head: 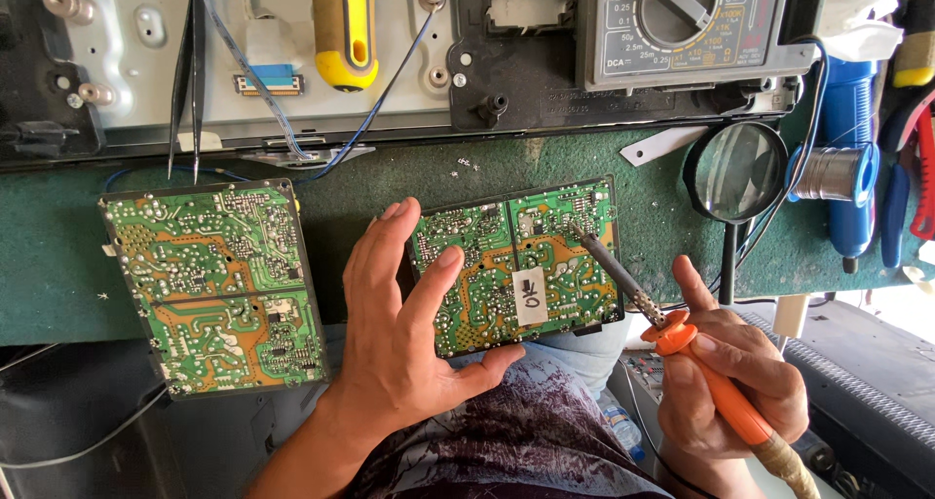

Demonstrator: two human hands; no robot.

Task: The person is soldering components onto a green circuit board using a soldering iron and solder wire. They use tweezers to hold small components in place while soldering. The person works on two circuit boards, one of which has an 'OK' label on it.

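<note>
My left hand [404, 329] grips the left edge of a green circuit board [555, 260], solder side up, with a white label on it. The thumb sits under the board's near edge and the fingers rest on its left part. My right hand [726, 368] is closed around the orange handle of a soldering iron [716, 387]. Its metal tip touches the board's upper right area. The board is held tilted above my lap, at the edge of the green mat [49, 256].
A second green circuit board [214, 285] lies on the mat at left. At the back are a metal chassis [136, 61], a yellow-handled screwdriver [343, 27], tweezers [190, 71] and an analogue multimeter [682, 22]. A magnifying glass [735, 173] and solder spool [838, 173] sit right.
</note>
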